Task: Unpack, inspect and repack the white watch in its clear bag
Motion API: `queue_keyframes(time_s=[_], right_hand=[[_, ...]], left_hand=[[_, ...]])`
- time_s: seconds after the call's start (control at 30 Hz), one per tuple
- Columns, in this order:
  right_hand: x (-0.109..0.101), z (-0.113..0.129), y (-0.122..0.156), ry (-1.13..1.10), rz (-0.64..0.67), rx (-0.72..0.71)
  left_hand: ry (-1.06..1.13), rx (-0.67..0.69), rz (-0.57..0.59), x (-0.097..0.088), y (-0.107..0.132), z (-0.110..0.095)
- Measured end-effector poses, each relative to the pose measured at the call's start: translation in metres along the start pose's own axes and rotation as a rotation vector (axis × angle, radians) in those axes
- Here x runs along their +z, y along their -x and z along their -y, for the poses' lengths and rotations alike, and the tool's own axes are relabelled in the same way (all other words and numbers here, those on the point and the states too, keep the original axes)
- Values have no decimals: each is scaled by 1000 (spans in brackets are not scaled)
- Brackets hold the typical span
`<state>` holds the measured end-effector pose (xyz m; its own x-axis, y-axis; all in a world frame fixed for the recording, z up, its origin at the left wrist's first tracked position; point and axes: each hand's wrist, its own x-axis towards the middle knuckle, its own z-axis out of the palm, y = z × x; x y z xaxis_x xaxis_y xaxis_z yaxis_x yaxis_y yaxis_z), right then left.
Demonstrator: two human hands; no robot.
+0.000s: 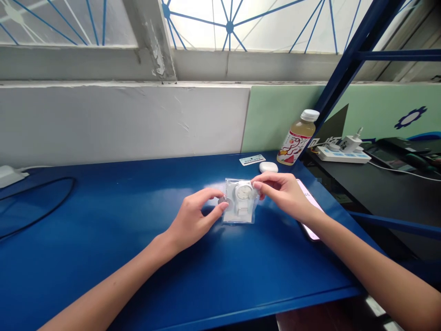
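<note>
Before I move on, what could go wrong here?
The small round disc in the left hand might slip and fall. The right hand pinches the clear pouch near one corner; a hard tug could crease it. The phone lies beneath the right forearm, which might nudge it.

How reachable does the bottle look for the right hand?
Likely yes: nothing visible stands between the right hand and the bottle; the white case sits left of it. The hand seems to pinch the bag, so would probably release that first.

head | close above blue desk [113, 211] | faces wall [124, 124], tilted down
</note>
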<state>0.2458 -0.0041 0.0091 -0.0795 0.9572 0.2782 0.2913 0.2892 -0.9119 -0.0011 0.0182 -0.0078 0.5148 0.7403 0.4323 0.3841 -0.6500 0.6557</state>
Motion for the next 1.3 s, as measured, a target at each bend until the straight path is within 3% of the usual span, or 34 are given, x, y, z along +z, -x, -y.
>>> queue_keyframes(time_s=[0.2, 0.37, 0.5, 0.77, 1.0, 1.13, 1.3], right_hand=[[1, -11, -2, 10, 54, 94], [1, -22, -3, 61, 54, 134], [2, -25, -3, 183, 41, 121], [8, -27, 3, 460, 68, -24], [-3, -15, 8, 768, 297, -293], [-3, -13, 10, 788, 448, -291], [0, -18, 10, 760, 461, -286]], left_hand=[[27, -176, 12, -2, -5, -2], [74, -206, 27, -3, -6, 1], [-22, -222, 3, -3, -3, 7], [-227, -197, 94, -3, -2, 14], [-289, -140, 128, -4, 0, 20], [-344, -101, 135, -3, 2, 23], [-342, -67, 142, -1, 3, 19]])
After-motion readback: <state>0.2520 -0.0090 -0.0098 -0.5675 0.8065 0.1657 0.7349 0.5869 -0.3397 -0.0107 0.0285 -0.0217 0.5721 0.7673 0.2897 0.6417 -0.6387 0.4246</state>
